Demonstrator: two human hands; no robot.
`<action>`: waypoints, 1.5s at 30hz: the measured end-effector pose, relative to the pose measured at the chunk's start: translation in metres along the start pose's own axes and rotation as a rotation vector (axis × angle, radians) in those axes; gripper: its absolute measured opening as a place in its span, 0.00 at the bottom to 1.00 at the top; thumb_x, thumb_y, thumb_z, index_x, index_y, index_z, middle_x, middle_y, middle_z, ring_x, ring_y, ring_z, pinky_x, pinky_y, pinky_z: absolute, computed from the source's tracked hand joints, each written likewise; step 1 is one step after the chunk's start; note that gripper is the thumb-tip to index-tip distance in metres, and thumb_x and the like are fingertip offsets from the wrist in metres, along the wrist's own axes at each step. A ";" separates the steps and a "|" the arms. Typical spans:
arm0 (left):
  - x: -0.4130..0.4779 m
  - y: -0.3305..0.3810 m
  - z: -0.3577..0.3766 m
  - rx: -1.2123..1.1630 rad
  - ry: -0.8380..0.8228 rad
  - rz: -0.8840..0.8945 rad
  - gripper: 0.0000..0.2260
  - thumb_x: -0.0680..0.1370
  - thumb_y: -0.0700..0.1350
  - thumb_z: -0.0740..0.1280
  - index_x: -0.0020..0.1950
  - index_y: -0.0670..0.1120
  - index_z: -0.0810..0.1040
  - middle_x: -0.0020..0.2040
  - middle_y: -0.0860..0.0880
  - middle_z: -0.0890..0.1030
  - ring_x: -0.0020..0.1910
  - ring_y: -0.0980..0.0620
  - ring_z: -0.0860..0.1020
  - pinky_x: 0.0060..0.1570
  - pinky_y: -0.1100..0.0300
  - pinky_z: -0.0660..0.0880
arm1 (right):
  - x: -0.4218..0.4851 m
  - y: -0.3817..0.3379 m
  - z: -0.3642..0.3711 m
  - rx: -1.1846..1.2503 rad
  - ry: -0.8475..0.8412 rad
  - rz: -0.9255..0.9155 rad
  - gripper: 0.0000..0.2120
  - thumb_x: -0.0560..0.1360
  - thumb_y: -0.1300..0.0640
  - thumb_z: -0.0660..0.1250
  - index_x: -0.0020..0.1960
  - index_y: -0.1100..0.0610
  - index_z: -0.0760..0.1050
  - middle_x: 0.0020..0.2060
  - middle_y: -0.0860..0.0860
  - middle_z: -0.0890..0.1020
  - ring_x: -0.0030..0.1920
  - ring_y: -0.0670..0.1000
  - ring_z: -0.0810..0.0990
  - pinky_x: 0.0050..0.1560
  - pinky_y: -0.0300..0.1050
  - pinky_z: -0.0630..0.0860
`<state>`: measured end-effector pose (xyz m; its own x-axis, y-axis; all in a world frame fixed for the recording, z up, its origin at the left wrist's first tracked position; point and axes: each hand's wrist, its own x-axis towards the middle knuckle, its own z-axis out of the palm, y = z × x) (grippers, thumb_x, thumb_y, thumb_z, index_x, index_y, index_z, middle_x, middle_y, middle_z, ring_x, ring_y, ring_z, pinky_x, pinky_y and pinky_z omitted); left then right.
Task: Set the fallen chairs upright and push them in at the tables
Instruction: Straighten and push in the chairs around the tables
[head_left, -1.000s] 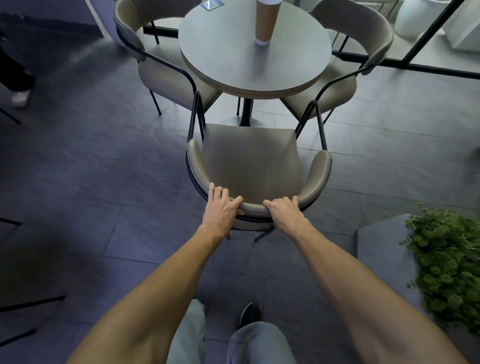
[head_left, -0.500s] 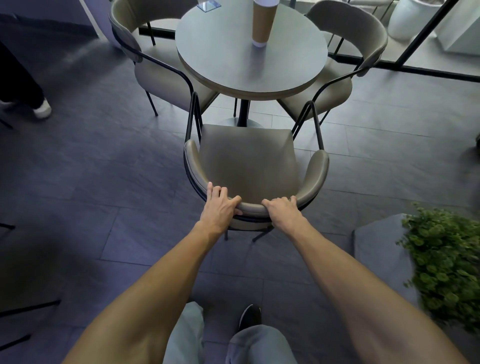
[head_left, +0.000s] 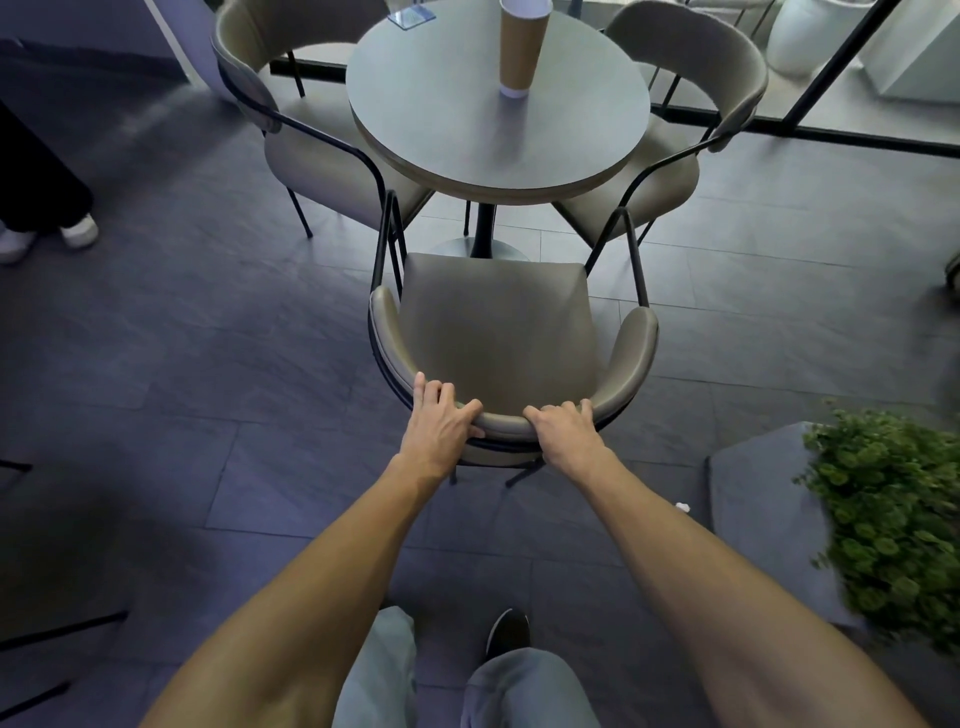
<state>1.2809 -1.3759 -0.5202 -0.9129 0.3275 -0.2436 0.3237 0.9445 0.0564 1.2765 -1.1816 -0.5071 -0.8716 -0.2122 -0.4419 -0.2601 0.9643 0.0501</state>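
Paper cup (head_left: 521, 49), plant (head_left: 893, 519) rt, shoes (head_left: 78, 231) lft

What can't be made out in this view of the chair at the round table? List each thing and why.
Head view:
Paper cup: top cut off by the upper edge.
Near chair: legs mostly hidden under its seat.
Table base: partly hidden behind that seat.
Bystander: only shoes and a trouser leg show; left edge cuts the rest.
Plant: blurred, cut by the right edge.

Daylight enters from the upper right of the frame, brightening the round bench (head_left: 498, 104) and pale floor there; the lower left floor (head_left: 156, 415) lies dim and bluish. Wide-angle bending curves the edges. The plant (head_left: 893, 519) at lower right is smeared with blur.
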 end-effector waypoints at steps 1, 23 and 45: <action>0.000 0.001 -0.001 0.010 -0.004 -0.003 0.14 0.83 0.57 0.57 0.63 0.50 0.71 0.58 0.41 0.74 0.64 0.39 0.68 0.75 0.38 0.47 | 0.001 0.000 0.000 0.007 -0.002 0.001 0.16 0.77 0.67 0.56 0.60 0.53 0.70 0.55 0.53 0.80 0.59 0.60 0.75 0.67 0.64 0.60; -0.016 0.005 -0.001 0.004 -0.023 -0.018 0.15 0.82 0.57 0.57 0.63 0.50 0.72 0.58 0.41 0.74 0.63 0.40 0.68 0.75 0.39 0.47 | -0.008 -0.006 0.005 -0.012 -0.044 0.001 0.15 0.78 0.65 0.57 0.61 0.52 0.70 0.57 0.53 0.80 0.60 0.60 0.75 0.67 0.64 0.61; -0.029 0.009 0.000 0.021 -0.043 -0.030 0.18 0.82 0.59 0.58 0.66 0.50 0.72 0.61 0.41 0.74 0.67 0.39 0.67 0.75 0.40 0.47 | -0.023 -0.008 0.012 -0.030 -0.037 -0.013 0.17 0.76 0.65 0.60 0.63 0.53 0.69 0.58 0.53 0.79 0.62 0.60 0.74 0.67 0.63 0.61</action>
<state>1.3102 -1.3769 -0.5124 -0.9110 0.2972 -0.2859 0.3020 0.9529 0.0285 1.3033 -1.1830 -0.5079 -0.8524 -0.2177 -0.4755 -0.2838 0.9563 0.0709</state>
